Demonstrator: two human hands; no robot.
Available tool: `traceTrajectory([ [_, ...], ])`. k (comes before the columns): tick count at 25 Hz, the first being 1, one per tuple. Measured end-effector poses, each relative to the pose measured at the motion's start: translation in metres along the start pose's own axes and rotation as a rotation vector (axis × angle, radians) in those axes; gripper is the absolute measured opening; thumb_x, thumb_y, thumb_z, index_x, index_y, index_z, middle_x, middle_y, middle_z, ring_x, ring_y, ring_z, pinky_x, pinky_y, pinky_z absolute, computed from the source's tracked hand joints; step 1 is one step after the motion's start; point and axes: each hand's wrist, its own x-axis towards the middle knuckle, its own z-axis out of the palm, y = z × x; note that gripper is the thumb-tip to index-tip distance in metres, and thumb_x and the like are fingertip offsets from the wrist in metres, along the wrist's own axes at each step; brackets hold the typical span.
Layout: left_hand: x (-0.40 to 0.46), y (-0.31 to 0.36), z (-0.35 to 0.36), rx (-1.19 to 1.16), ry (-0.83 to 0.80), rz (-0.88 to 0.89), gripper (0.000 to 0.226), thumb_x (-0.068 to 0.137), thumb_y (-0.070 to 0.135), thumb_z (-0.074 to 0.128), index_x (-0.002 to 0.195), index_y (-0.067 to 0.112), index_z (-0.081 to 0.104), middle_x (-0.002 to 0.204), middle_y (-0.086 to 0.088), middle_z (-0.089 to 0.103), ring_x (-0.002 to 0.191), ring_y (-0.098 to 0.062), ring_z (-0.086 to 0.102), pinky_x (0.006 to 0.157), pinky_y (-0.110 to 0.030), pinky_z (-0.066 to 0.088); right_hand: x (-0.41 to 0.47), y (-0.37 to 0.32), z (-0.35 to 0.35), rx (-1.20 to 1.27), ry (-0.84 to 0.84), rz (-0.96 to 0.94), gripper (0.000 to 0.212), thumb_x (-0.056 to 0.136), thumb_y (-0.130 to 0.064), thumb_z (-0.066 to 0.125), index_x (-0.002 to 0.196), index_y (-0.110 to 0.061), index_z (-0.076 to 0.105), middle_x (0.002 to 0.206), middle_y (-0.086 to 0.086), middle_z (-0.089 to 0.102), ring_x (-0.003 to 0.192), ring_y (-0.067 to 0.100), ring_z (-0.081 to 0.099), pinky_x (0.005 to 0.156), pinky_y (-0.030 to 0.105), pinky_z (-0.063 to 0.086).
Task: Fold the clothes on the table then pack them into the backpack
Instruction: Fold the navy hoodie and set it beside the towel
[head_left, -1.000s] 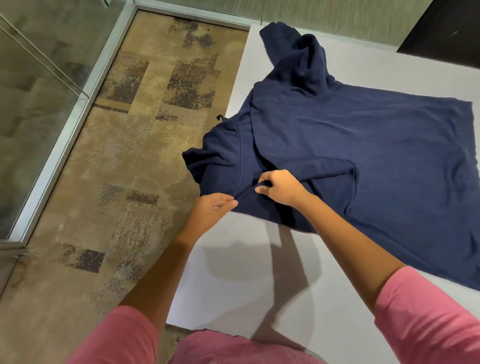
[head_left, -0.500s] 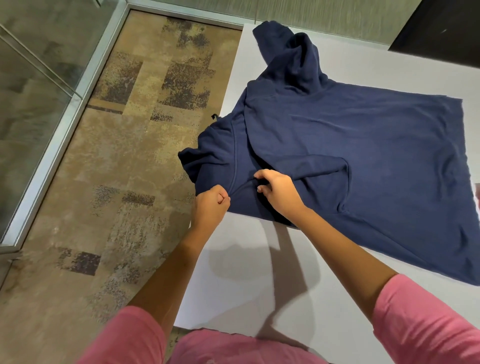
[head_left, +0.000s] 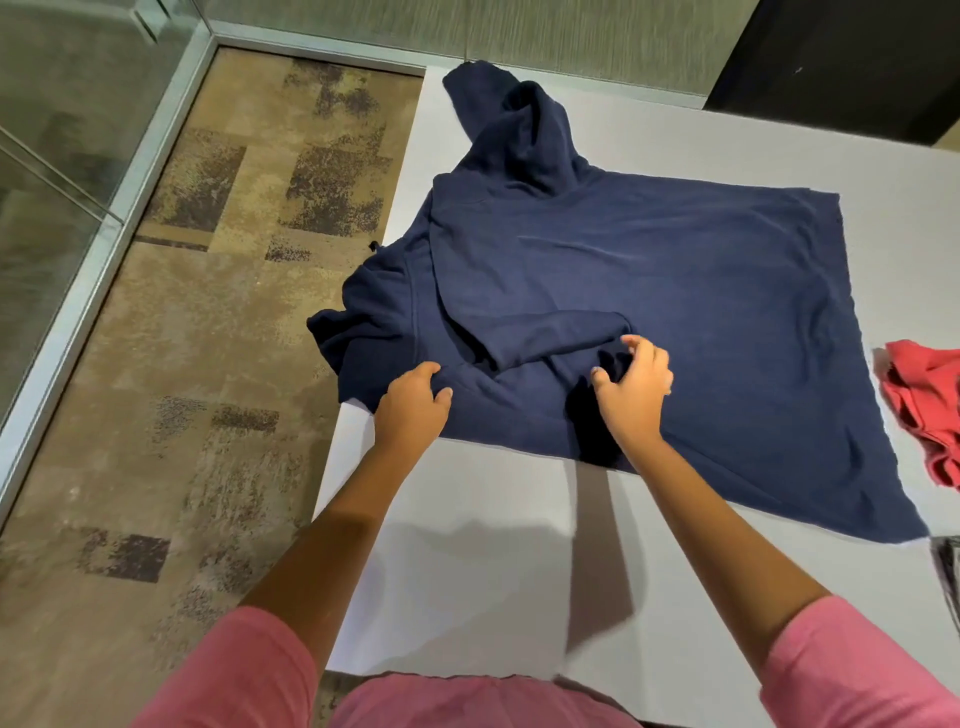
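A navy hoodie (head_left: 649, 270) lies spread on the white table (head_left: 467, 561), hood toward the far left corner, one shoulder hanging over the left edge. Its near sleeve is folded across the body. My left hand (head_left: 415, 402) rests with curved fingers on the cloth at the near shoulder. My right hand (head_left: 636, 384) hovers over the sleeve's cuff end with fingers spread and loosely bent, holding nothing. A red garment (head_left: 924, 410) lies crumpled at the right edge. No backpack is clearly in view.
The table's left edge drops to a patterned brown carpet (head_left: 218, 364). A glass partition with a metal frame (head_left: 104, 218) runs along the far left. A dark striped item (head_left: 948, 566) peeks in at the right edge.
My right hand let go of the fabric near the shoulder and moved right along the folded sleeve. My left hand loosened from a pinch. The view shifted, bringing the red garment into sight.
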Motion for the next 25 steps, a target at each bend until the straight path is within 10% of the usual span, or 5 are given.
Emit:
traceTrajectory([
  [6,0.017,0.011,0.015,-0.626,-0.107,-0.387,0.019,0.094,0.014,0.058,0.111,0.007,0.053,0.067,-0.008,0.058,0.053,-0.016,0.054,0.049,-0.024,0.049,0.056,0.009,-0.016,0.024,-0.259,0.252,0.050,0.084,-0.022,0.072,0.123,0.000,0.051,0.110,0.012,0.060,0.091,0.028,0.062,0.081,0.039,0.051],
  [11,0.012,0.009,0.027,-0.624,0.006,-0.379,0.021,0.094,0.016,0.056,0.114,0.009,0.052,0.074,-0.010,0.065,0.063,-0.019,0.061,0.067,-0.033,0.052,0.061,0.031,-0.038,0.429,-0.229,0.249,0.033,0.085,0.004,0.064,0.116,-0.004,0.057,0.099,0.006,0.058,0.085,0.023,0.062,0.082,0.035,0.056],
  [17,-0.020,0.055,0.044,-0.189,0.349,0.054,0.030,0.094,0.013,0.054,0.123,0.011,0.049,0.104,-0.008,0.055,0.080,-0.020,0.052,0.064,-0.031,0.042,0.048,0.109,-0.099,0.245,-0.177,0.188,0.013,0.088,-0.006,0.064,0.097,-0.014,0.066,0.091,0.005,0.068,0.086,0.022,0.063,0.079,0.025,0.053],
  [21,-0.028,0.098,0.077,0.072,0.162,0.551,0.025,0.091,0.011,0.059,0.116,0.011,0.057,0.113,-0.006,0.051,0.071,-0.019,0.055,0.052,-0.033,0.049,0.034,0.164,-0.155,0.085,-0.102,0.153,0.010,0.087,-0.007,0.066,0.095,-0.012,0.069,0.088,0.003,0.068,0.085,0.017,0.061,0.067,0.003,0.042],
  [25,-0.026,0.144,0.116,0.340,-0.205,0.744,0.033,0.095,0.020,0.054,0.128,0.018,0.051,0.129,0.003,0.044,0.080,-0.022,0.060,0.060,-0.038,0.053,0.033,0.226,-0.195,-0.174,-0.080,0.180,0.018,0.083,-0.005,0.068,0.100,-0.011,0.071,0.103,0.011,0.068,0.096,0.029,0.062,0.089,0.031,0.045],
])
